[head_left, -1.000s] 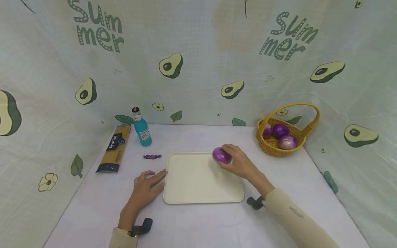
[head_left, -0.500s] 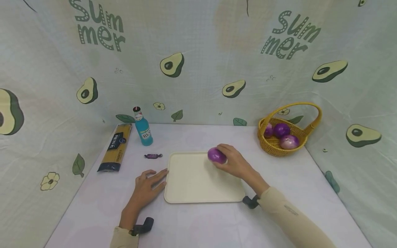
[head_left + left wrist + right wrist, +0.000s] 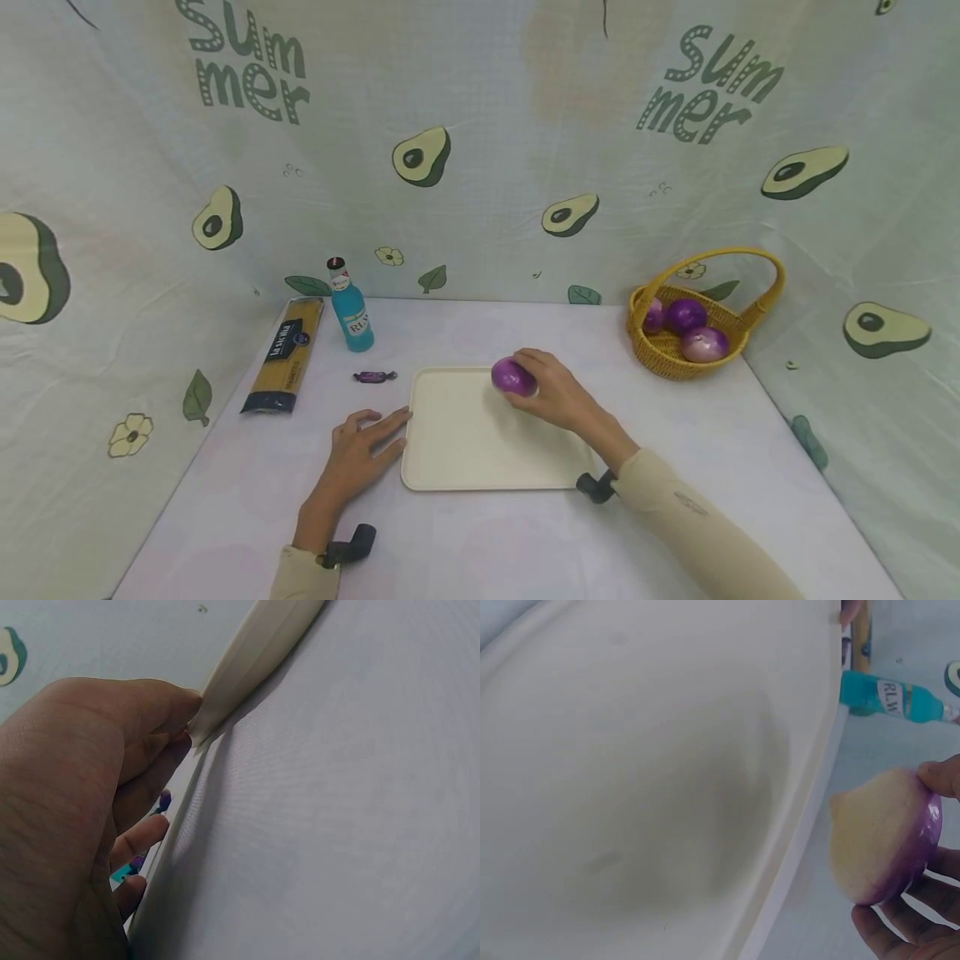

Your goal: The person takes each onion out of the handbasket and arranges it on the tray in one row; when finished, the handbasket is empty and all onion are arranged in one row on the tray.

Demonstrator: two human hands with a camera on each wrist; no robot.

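A cream rectangular tray lies on the white table. My right hand holds a turnip above the tray's back part, apart from its surface. In the right wrist view the turnip shows a pale cream underside with a small nub and a glossy purple top, the thumb on one side and fingers on the other. My left hand rests at the tray's left edge, fingers extended. In the left wrist view, fingertips of the left hand touch the tray's rim.
A yellow wicker basket with a tall handle stands at the back right, holding several turnips. Back left are a spaghetti packet and a blue bottle. A purple-wrapped candy lies behind the left hand. A patterned cloth hangs behind.
My right hand has carried the turnip leftward over the tray. The left hand has stayed at the tray's edge. The whole head view has shifted slightly.
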